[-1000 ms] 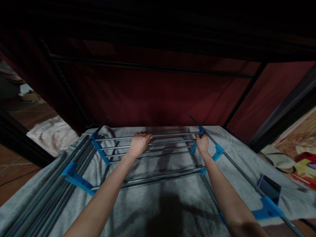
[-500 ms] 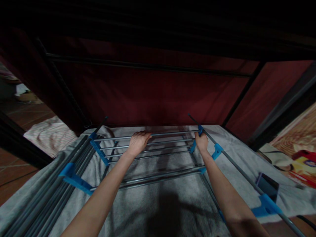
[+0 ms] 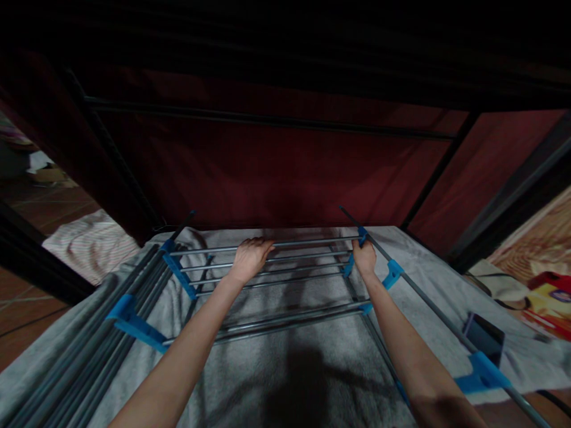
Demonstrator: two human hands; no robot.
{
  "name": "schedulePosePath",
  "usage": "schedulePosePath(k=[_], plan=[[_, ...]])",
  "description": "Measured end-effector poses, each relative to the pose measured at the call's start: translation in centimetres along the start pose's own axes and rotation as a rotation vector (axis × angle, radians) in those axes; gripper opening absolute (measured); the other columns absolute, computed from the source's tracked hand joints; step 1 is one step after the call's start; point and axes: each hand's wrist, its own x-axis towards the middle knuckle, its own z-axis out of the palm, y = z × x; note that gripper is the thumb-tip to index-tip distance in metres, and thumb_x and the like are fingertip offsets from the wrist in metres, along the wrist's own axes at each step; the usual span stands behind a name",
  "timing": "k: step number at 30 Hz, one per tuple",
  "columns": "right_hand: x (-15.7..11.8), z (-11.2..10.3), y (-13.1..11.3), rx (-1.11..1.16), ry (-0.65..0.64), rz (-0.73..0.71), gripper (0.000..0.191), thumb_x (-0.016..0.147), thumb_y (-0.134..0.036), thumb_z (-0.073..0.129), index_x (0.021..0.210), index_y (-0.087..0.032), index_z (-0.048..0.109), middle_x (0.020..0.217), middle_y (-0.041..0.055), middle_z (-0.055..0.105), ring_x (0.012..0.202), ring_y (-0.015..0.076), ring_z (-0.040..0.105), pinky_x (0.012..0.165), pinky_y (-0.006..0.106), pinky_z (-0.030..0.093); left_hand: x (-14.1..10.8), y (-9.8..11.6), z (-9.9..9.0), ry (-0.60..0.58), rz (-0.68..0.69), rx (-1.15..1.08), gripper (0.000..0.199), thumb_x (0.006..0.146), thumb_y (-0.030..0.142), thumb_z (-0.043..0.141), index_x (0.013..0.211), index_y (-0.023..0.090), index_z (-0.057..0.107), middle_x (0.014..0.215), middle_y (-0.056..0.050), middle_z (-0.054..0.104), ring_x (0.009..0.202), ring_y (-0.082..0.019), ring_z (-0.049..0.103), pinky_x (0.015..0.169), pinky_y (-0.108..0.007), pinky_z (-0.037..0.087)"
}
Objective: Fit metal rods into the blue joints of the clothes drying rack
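A partly built rack of grey metal tubes and blue plastic brackets lies in front of me. My left hand is closed over the rearmost crossbar tube, fingers curled over its top. At that tube's right end, my right hand grips the blue bracket, with its fingers partly hidden. On the left, another blue bracket bears the other ends of the crossbars. Nearer to me are a lower pair of tubes and a larger blue bracket. A long side tube runs along the right.
A grey blanket lies under the rack. Loose tubes are bundled at the left. A dark phone-like object rests at the right, near a red and yellow package. A dark red panel stands behind.
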Motion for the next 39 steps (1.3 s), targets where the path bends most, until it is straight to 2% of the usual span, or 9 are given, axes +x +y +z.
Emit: schedulePosePath(k=[11, 17, 22, 25, 28, 33, 39], plan=[[0.0, 0.1, 0.2, 0.006, 0.002, -0.019, 0.044, 0.094, -0.041, 0.047, 0.116, -0.008, 0.067, 0.111, 0.0226, 0.072, 0.109, 0.0316, 0.067, 0.088, 0.036, 0.047, 0.4, 0.3, -0.5, -0.074, 0.007, 0.010, 0.035, 0.104, 0.036, 0.042, 0.117, 0.022, 0.071, 0.099, -0.010, 0.075, 0.090, -0.024, 0.069, 0.081, -0.035, 0.050], [0.1, 0.3, 0.4, -0.006, -0.006, -0.024, 0.046, 0.094, -0.042, 0.046, 0.120, -0.010, 0.067, 0.111, 0.0207, 0.072, 0.108, 0.0303, 0.067, 0.087, 0.034, 0.047, 0.2, 0.1, -0.4, -0.054, 0.025, 0.033, 0.036, 0.106, 0.036, 0.040, 0.119, 0.020, 0.069, 0.103, -0.010, 0.075, 0.094, -0.024, 0.069, 0.084, -0.036, 0.048], [-0.1, -0.2, 0.7, -0.005, -0.044, -0.029, 0.047, 0.094, -0.040, 0.041, 0.117, -0.009, 0.068, 0.108, 0.0244, 0.072, 0.110, 0.0345, 0.066, 0.087, 0.038, 0.047, -0.8, 0.4, -0.9, -0.001, 0.045, 0.032, 0.036, 0.105, 0.040, 0.044, 0.122, 0.018, 0.066, 0.103, -0.010, 0.074, 0.098, -0.023, 0.067, 0.088, -0.037, 0.044], [0.3, -0.2, 1.1, -0.001, -0.070, -0.049, 0.048, 0.093, -0.040, 0.040, 0.115, -0.008, 0.068, 0.108, 0.0264, 0.071, 0.110, 0.0369, 0.066, 0.087, 0.041, 0.047, -1.4, 0.3, -0.9, 0.039, -0.031, 0.047, 0.035, 0.104, 0.041, 0.045, 0.113, 0.017, 0.068, 0.098, -0.010, 0.073, 0.096, -0.024, 0.066, 0.087, -0.037, 0.042], [0.8, 0.2, 1.8, -0.006, -0.063, -0.069, 0.048, 0.091, -0.043, 0.042, 0.111, -0.009, 0.070, 0.107, 0.0269, 0.071, 0.108, 0.0385, 0.066, 0.086, 0.043, 0.047, -1.7, 0.2, -0.9, 0.028, -0.088, 0.052, 0.033, 0.104, 0.041, 0.046, 0.100, 0.017, 0.068, 0.092, -0.010, 0.071, 0.091, -0.024, 0.065, 0.084, -0.037, 0.041], [1.6, 1.0, 3.2, 0.011, -0.036, -0.076, 0.048, 0.088, -0.049, 0.044, 0.102, -0.012, 0.073, 0.100, 0.0246, 0.072, 0.102, 0.0391, 0.066, 0.084, 0.046, 0.048, -1.6, 0.0, -0.9, 0.003, -0.071, 0.043, 0.031, 0.104, 0.040, 0.046, 0.101, 0.018, 0.068, 0.088, -0.010, 0.070, 0.088, -0.024, 0.065, 0.083, -0.038, 0.042], [2.3, 1.2, 3.9, 0.021, -0.061, -0.090, 0.046, 0.089, -0.049, 0.044, 0.100, -0.013, 0.071, 0.103, 0.0236, 0.071, 0.106, 0.0386, 0.065, 0.089, 0.047, 0.047, -1.4, -0.5, -0.7, -0.015, -0.040, 0.044, 0.031, 0.104, 0.040, 0.046, 0.100, 0.019, 0.068, 0.087, -0.009, 0.069, 0.087, -0.023, 0.065, 0.083, -0.037, 0.042]])
